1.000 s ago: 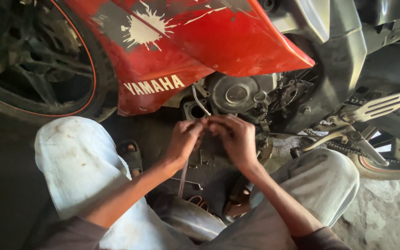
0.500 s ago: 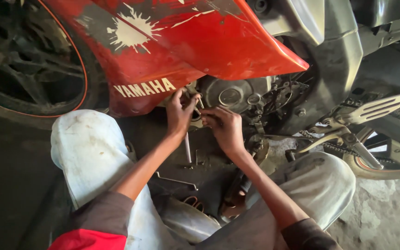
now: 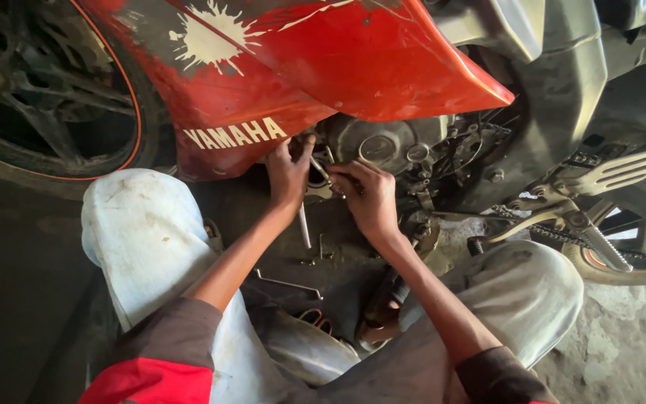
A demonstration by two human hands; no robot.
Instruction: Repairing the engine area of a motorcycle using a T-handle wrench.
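I squat beside a motorcycle with a red side fairing (image 3: 353, 67). Both hands reach under the fairing to the grey engine case (image 3: 390, 146). My left hand (image 3: 289, 172) rests its fingers against the lower edge of the fairing, next to a round opening in the engine. My right hand (image 3: 368, 198) is closed around a slim metal tool (image 3: 321, 170) whose tip points up-left toward that opening. What the tool's tip touches is hidden by my fingers.
The front wheel (image 3: 54, 105) with an orange rim stripe stands at upper left. A footpeg bracket (image 3: 622, 168) and chain area lie at right. Loose metal tools (image 3: 289, 284) and a screwdriver (image 3: 304, 224) lie on the dark floor between my knees.
Both hands have moved up from in front of the engine to its underside beneath the fairing. My view has shifted closer and slightly left.
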